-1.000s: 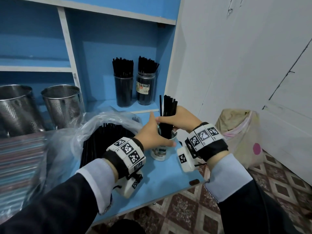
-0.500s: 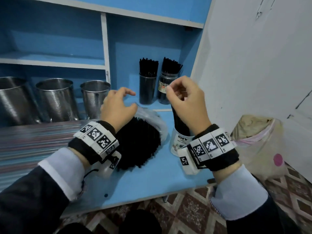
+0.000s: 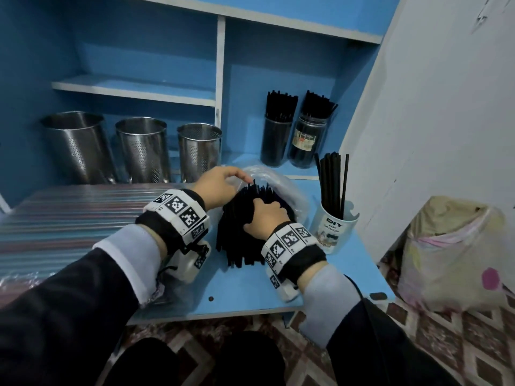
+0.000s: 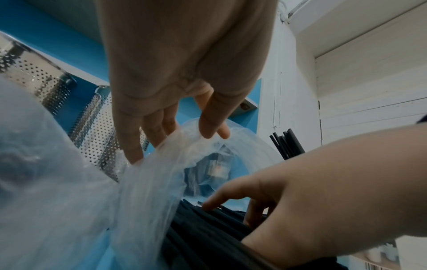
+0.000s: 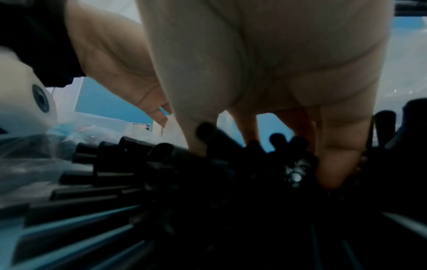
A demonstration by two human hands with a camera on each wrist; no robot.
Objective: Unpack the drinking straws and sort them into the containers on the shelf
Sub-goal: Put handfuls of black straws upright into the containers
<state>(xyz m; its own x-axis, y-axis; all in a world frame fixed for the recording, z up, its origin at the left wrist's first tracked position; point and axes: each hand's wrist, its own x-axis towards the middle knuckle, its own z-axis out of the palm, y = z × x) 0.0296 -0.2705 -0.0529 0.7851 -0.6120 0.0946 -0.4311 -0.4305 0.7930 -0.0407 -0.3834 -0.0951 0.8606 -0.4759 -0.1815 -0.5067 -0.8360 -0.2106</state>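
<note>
1. The black straws (image 3: 245, 232) lie in a thick bundle on the blue worktop (image 3: 250, 288), right under my fingers, long axis running from me toward the shelf, cut ends fanned out nearest me.
2. My right hand (image 3: 264, 218) rests on top of the bundle, fingers (image 5: 332, 164) curled down into the straws and closing on some of them; how many I cannot tell.
3. My left hand (image 3: 220, 185), just left of and beyond the right, pinches the edge of the clear plastic bag (image 3: 281, 185) between thumb and fingers (image 4: 208, 127), holding its mouth up around the far ends of the straws.
4. The straws are thin, stiff, matte tubes; the bag is filmy and crumpled.
5. Just right of my right hand stands a white cup (image 3: 334, 227) printed "DIY", holding a few upright black straws.
6. Beyond my fingers, in the right shelf bay, a dark cylinder (image 3: 276, 143) and a labelled clear jar (image 3: 306, 143) stand side by side, both packed with upright black straws.
7. Left of those, beyond my left hand, three perforated steel canisters (image 3: 142, 149) stand in a row.
8. Left of my left hand lies a flat sheet of striped, many-coloured straws (image 3: 69, 215).
</note>
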